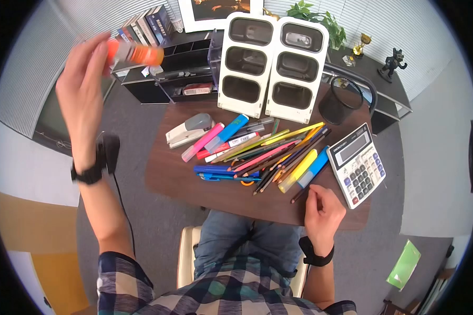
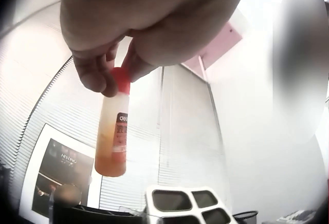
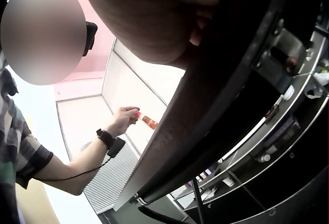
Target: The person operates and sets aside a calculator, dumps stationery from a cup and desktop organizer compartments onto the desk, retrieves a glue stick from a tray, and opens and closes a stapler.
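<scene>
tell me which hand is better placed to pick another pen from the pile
Right. The right hand rests on the brown table beside the pile of coloured pens and pencils, holding nothing. The left hand is raised high, its grip on an orange glue bottle with a red cap.

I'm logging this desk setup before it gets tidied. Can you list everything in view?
glue bottle: one, orange with red cap, raised above the table's left, pinched at the cap
white organisers: two, upright at the table's back
mesh cup: one, black, right of the organisers
stapler: one, white and grey, table left
pens, pencils and markers: a mixed-colour heap, table centre
calculator: one, white, table right
table: one, dark brown
left hand: holds the glue bottle
right hand: rests at the table's front edge
</scene>
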Demonstrator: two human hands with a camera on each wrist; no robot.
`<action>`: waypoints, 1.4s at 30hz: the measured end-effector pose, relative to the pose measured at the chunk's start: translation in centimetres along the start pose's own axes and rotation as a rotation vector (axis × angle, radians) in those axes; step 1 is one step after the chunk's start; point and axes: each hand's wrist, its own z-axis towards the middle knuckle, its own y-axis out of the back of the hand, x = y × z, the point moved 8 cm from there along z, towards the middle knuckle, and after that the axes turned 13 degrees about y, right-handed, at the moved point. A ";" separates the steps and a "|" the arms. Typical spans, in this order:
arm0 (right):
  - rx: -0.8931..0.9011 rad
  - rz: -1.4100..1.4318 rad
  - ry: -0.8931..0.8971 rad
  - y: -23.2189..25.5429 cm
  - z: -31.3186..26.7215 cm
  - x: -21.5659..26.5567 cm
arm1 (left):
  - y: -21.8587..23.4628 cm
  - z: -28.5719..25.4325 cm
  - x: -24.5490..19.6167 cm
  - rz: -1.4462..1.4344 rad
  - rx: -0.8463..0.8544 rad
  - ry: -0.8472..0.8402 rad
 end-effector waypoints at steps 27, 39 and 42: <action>-0.002 -0.053 0.049 -0.2 -0.5 0.5 | -2.3 -23.5 10.7 -0.224 0.328 0.477; -0.007 -0.060 0.052 -0.2 -0.5 0.5 | -2.6 -22.4 9.5 -0.050 0.389 0.384; -0.017 -0.053 0.051 -0.2 -0.6 0.4 | -2.8 -22.3 9.2 0.000 0.396 0.359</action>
